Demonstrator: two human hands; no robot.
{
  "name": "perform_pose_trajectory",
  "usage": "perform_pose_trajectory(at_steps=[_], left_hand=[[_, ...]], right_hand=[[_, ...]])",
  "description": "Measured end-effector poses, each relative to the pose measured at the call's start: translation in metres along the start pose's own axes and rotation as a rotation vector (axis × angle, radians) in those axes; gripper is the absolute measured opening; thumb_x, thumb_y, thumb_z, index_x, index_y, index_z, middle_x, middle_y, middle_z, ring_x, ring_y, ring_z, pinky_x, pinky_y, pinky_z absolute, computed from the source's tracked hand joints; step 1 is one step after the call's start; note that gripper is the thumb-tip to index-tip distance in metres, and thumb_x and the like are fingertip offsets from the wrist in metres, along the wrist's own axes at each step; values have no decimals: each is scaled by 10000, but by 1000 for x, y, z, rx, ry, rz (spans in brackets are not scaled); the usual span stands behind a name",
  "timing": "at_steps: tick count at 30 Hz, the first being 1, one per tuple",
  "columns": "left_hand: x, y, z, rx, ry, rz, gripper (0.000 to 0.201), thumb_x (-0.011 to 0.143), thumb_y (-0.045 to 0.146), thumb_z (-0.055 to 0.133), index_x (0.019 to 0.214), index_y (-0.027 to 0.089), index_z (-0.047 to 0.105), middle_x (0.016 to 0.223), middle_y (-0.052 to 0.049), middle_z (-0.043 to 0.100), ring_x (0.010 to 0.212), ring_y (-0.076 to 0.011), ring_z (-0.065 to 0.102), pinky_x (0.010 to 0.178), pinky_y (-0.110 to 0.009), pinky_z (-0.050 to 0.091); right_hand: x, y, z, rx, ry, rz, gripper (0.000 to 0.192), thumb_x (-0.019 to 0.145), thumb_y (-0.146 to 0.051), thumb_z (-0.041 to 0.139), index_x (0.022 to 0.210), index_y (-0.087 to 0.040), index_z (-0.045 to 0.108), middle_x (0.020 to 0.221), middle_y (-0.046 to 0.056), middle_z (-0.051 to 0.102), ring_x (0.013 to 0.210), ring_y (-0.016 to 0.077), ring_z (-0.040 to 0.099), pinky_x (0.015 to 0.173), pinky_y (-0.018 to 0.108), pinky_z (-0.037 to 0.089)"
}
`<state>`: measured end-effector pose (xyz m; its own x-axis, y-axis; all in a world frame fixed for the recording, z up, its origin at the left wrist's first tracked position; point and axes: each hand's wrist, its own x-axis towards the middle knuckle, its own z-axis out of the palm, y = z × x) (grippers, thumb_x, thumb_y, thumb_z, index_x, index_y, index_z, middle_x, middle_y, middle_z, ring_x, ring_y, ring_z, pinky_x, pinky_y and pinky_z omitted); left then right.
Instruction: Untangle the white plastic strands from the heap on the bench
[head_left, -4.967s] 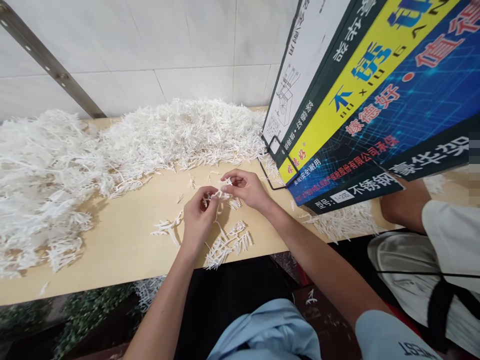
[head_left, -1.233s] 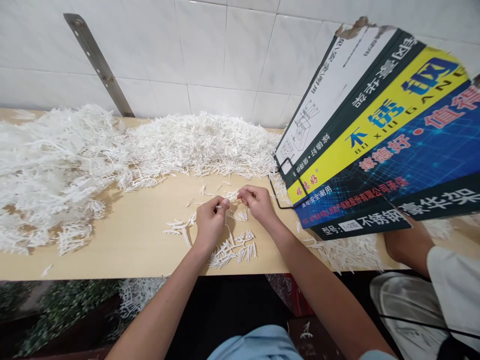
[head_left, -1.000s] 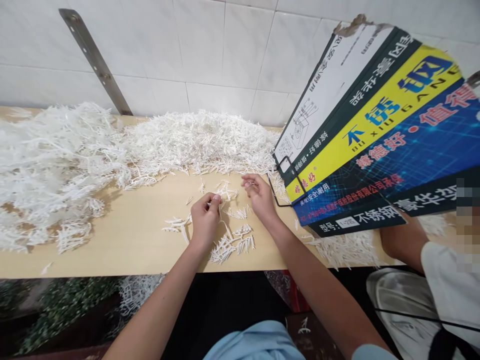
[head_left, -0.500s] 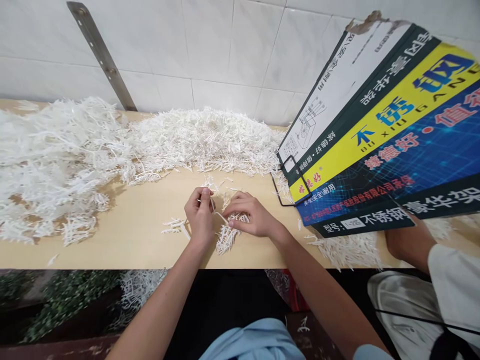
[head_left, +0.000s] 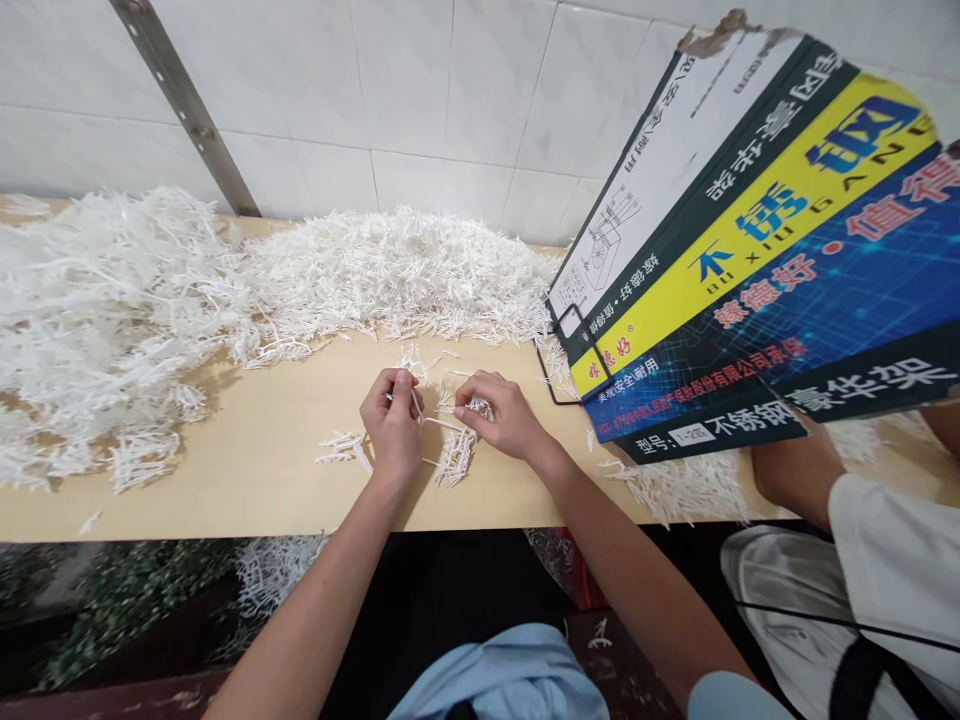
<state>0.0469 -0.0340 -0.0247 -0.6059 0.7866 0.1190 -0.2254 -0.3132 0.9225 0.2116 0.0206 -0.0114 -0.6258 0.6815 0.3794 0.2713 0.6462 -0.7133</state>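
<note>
My left hand (head_left: pixel 392 425) is closed, with thumb and forefinger pinching a thin, branched white plastic piece (head_left: pixel 417 403). One of its arms sticks out toward the right hand. Just to the right, my right hand (head_left: pixel 501 415) is curled, thumb against forefinger, and small white plastic sticks (head_left: pixel 484 408) show inside its fingers. Below and between the hands lies a little pile of white sticks (head_left: pixel 454 458) on the wooden board. Left of my left hand are a few more loose branched bits (head_left: pixel 343 447).
A large heap of tangled white plastic (head_left: pixel 112 290) covers the left, joining a long heap (head_left: pixel 405 270) along the tiled wall. A printed cardboard box (head_left: pixel 750 250) leans in a black wire stand (head_left: pixel 559 402) at right. Beyond it is another person's arm (head_left: pixel 799 470). A metal bracket (head_left: pixel 191 115) stands behind.
My right hand has lifted slightly up and away from the small pile, its fingers more closed. My left hand keeps its pinch on the branched piece. The view has shifted a little.
</note>
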Motion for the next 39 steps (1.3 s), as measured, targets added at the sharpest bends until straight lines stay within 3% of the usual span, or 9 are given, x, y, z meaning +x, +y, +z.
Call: perform_pose_trajectory(at_steps=[11,15,18,20,23,27,30,34,39], left_hand=[[0,2,0,40,-32,9,316,929,455,676,747,209,596,524,66,373,478,-104,373,502,-251,317],[-1,3,0,61,-37,11,318,930,453,662,737,212,587,527,63,372,479,-107,381,503,-256,311],[-1,3,0,51,-57,5,313,929,443,676,740,205,600,515,62,380,480,-104,376,497,-253,289],[-1,3,-1,53,-72,3,314,928,444,685,746,199,610,508,62,390,481,-101,372,495,-248,280],[-1,2,-1,58,-73,4,329,922,464,699,748,196,618,505,62,400,478,-98,382,492,-239,282],[-1,2,-2,20,-74,13,325,919,462,718,757,194,634,508,61,413,476,-92,387,493,-231,292],[-2,4,0,-20,-56,29,350,937,471,707,747,198,598,528,61,420,476,-87,392,495,-225,314],[-5,7,4,-41,-63,42,420,962,524,674,731,202,534,576,54,432,512,-85,452,518,-207,382],[-1,10,6,-194,-118,-123,433,892,559,748,798,197,529,769,30,583,553,-69,563,497,-184,452]], right_hand=[[2,1,-4,123,-21,22,335,1016,-447,567,811,-220,704,811,61,682,859,240,608,851,396,463],[-5,-1,-5,161,251,-49,376,1062,-454,453,985,-216,733,947,93,681,939,263,619,885,424,465],[-9,0,-7,118,507,3,341,1037,-473,495,1004,-222,723,922,84,655,887,261,619,846,418,477],[-10,2,-9,91,567,47,329,1025,-472,512,984,-222,722,897,76,654,851,252,617,817,411,485],[-6,4,-13,61,453,3,329,1028,-430,504,993,-215,751,924,80,692,916,260,627,872,430,494],[0,4,-11,-21,-1,-147,281,1013,-337,545,1100,-264,802,1259,66,739,1287,305,547,1116,517,397],[1,4,-5,-128,-177,-143,172,941,-270,682,1040,-308,817,1378,18,713,1425,325,462,1160,559,334],[0,5,-3,-108,-144,-113,91,902,-207,732,835,-256,766,1261,30,768,1385,323,519,1144,564,339],[1,3,-8,101,36,1,92,956,-277,680,886,-222,704,1032,65,774,1081,257,668,998,439,473]])
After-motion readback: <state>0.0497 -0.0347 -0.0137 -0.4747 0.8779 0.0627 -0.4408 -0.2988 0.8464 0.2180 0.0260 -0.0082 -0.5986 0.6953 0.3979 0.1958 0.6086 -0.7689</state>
